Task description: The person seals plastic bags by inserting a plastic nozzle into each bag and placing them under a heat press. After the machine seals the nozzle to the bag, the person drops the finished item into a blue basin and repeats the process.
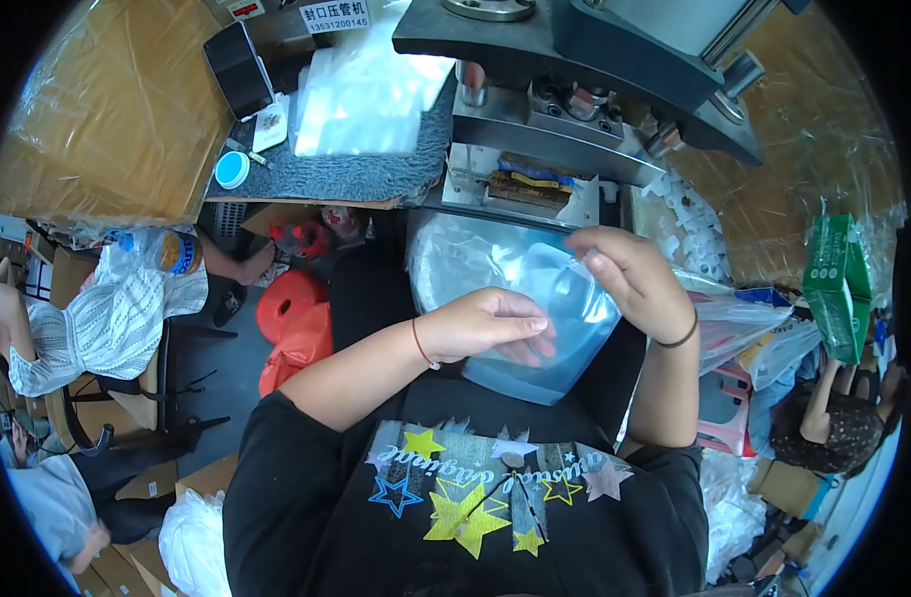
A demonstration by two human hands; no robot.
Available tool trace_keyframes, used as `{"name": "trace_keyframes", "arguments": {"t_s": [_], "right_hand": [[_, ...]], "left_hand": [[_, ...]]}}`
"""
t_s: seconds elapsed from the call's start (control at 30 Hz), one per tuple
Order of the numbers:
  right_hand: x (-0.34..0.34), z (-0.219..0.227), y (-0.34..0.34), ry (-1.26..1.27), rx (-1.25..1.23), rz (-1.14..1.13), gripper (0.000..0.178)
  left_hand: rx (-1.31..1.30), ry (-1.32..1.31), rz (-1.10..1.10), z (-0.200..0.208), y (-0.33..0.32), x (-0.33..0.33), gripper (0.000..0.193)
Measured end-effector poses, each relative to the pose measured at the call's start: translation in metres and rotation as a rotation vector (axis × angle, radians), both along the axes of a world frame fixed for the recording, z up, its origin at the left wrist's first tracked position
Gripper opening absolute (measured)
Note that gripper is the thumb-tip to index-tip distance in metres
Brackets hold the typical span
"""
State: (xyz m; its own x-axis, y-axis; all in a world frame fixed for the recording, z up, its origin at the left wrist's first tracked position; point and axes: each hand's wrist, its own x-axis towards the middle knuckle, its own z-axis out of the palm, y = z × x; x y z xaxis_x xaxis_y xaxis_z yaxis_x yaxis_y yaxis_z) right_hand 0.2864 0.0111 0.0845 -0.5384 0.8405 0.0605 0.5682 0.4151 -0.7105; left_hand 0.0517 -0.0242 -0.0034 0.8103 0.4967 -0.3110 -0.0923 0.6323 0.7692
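Observation:
A curved, bluish clear plastic sheet (pixel 575 343) is in front of me over my lap, below the edge of the machine. My right hand (pixel 639 284) pinches its upper right edge between thumb and fingers. At its left side my left hand (pixel 500 328) is closed on it, thumb on top; the fingertips look blurred through the plastic. Behind the sheet, more crumpled clear plastic (pixel 451 264) lies close to the machine. Straight ahead is the press machine (pixel 575 60), with a brown and yellow block (pixel 532 187) on its metal bed.
Flat clear sheets (pixel 361 104) lie on a grey cloth-covered table at the left, near a phone (pixel 239 75) and a blue-lidded jar (pixel 232 170). White plastic pieces (pixel 689 224) are heaped right of the press. A red stool (pixel 292 306) stands at left; other people sit on both sides.

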Motion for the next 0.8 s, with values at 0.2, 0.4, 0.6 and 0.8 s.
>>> {"name": "trace_keyframes", "arguments": {"t_s": [0.2, 0.4, 0.6, 0.8], "right_hand": [[0.078, -0.030, 0.029, -0.561, 0.446, -0.604, 0.023], [0.118, -0.090, 0.048, -0.528, 0.288, -0.595, 0.026], [0.110, -0.087, 0.034, -0.337, 0.482, -0.656, 0.025], [0.087, -0.048, 0.013, -0.119, 0.495, -0.727, 0.018]], "left_hand": [[-0.009, 0.058, 0.185, -0.013, 0.032, -0.004, 0.028], [-0.080, -0.037, 0.287, -0.018, 0.068, -0.011, 0.020], [1.470, 0.967, 1.132, -0.004, 0.122, -0.087, 0.054], [1.835, 1.216, 0.338, 0.003, 0.078, -0.119, 0.043]]}}
